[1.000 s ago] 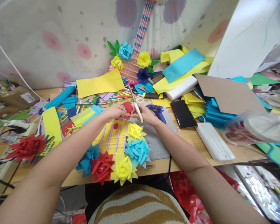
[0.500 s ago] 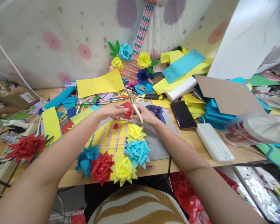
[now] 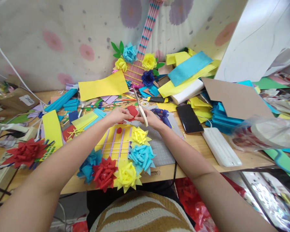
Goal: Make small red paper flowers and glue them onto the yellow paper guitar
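Between my two hands is a piece of red paper [image 3: 132, 110]. My left hand [image 3: 120, 115] pinches its left edge with closed fingers. My right hand [image 3: 147, 118] is closed around white-handled scissors [image 3: 142, 113], their blades pointing up and away from me, and its fingertips meet the lower right of the red paper. Just below the hands lies a yellow paper guitar body [image 3: 111, 141] with lilac strips and a small red dot. Along its lower and right edge sit paper flowers: a yellow flower [image 3: 128, 174], a red flower [image 3: 105, 174] and a blue flower [image 3: 143, 157], among several.
A blue glue gun [image 3: 163, 116] lies on the grey cutting mat [image 3: 163, 145], right of my hands. Further right are a phone [image 3: 189, 118] and a white power bank-like box [image 3: 221, 146]. Paper scraps crowd the back, before a pink decorated guitar [image 3: 147, 35]. Another red flower [image 3: 26, 152] rests far left.
My left fingers have closed in on the red paper, which has turned slightly. The scissors have tilted a little more upright, still in my right hand.
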Action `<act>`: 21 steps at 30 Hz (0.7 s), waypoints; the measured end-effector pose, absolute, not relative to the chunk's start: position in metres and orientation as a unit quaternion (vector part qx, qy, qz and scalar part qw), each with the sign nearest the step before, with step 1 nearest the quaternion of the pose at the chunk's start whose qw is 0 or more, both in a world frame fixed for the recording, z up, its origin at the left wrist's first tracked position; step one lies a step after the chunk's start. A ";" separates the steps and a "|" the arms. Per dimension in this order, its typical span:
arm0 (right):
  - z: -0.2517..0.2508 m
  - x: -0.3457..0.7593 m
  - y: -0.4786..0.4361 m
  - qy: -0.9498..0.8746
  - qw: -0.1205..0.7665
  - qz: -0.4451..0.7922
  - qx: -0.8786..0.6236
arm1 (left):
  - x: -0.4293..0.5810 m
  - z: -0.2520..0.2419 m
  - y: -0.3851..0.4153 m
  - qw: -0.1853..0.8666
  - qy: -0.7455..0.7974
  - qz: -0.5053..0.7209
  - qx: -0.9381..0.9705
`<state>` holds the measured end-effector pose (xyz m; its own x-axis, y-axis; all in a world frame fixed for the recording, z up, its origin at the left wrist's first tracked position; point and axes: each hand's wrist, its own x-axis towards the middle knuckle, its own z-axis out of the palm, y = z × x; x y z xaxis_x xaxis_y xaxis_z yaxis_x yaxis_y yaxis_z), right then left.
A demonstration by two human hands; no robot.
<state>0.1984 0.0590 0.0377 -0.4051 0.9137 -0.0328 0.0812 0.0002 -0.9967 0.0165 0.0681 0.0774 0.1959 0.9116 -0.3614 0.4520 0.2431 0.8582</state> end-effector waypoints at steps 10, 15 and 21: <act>0.032 0.194 0.060 -0.578 0.392 0.574 -0.428 | 0.019 0.074 0.052 0.589 0.595 0.286 0.466; 0.030 0.194 0.063 -0.568 0.408 0.567 -0.434 | 0.014 0.077 0.056 0.623 0.585 0.245 0.457; 0.028 0.190 0.062 -0.533 0.443 0.574 -0.437 | 0.016 0.069 0.054 0.612 0.569 0.292 0.465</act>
